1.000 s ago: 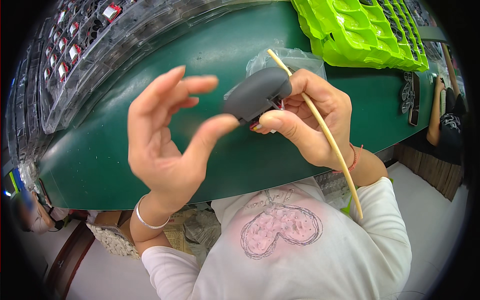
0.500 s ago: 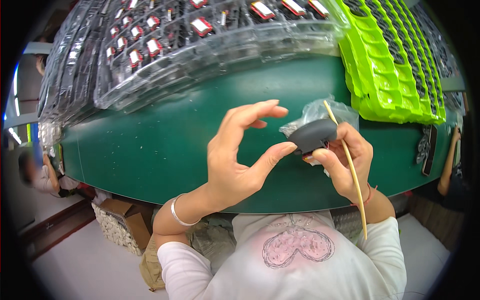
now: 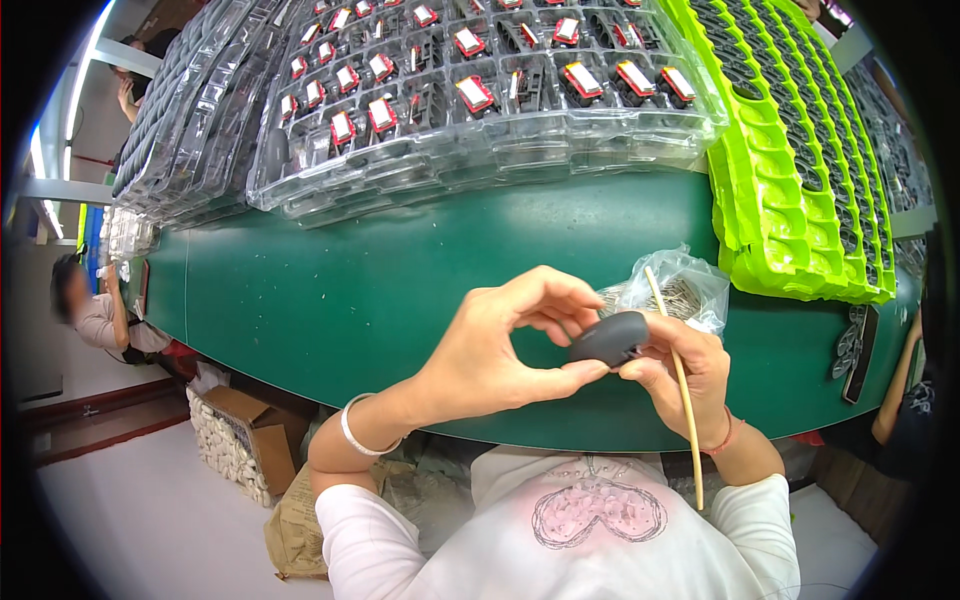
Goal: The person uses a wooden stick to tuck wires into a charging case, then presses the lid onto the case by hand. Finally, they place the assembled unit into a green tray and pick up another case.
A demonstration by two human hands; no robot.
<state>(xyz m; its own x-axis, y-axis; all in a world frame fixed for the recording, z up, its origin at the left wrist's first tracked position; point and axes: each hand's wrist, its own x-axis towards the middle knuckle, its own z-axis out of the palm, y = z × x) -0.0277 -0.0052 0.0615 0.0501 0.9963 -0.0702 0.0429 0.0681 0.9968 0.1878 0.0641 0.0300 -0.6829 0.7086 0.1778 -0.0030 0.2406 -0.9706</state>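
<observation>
A dark grey, rounded plastic shell point(image 3: 612, 338) is held between my two hands above the green table. My left hand point(image 3: 505, 345) curls round its left end, thumb along the lower edge and fingers at the far side. The right end is pinched by my right hand point(image 3: 695, 370), which also carries a thin wooden stick point(image 3: 684, 400) slanting down past the palm. My fingers hide most of the shell's underside. Just beyond the right hand lies a clear plastic bag point(image 3: 706, 285) of small metallic pieces, too small to name.
Stacked clear trays point(image 3: 480, 150) at the back hold red-and-white parts in dark pieces. More trays point(image 3: 190, 130) stand at left. Bright green trays point(image 3: 765, 220) with dark parts are at right. A dark flat object point(image 3: 862, 350) lies at the right edge. Another person point(image 3: 95, 300) sits far left.
My left hand has closed in on the shell, which has turned so its red-and-white inner part no longer shows. The view has shifted, showing more of the trays.
</observation>
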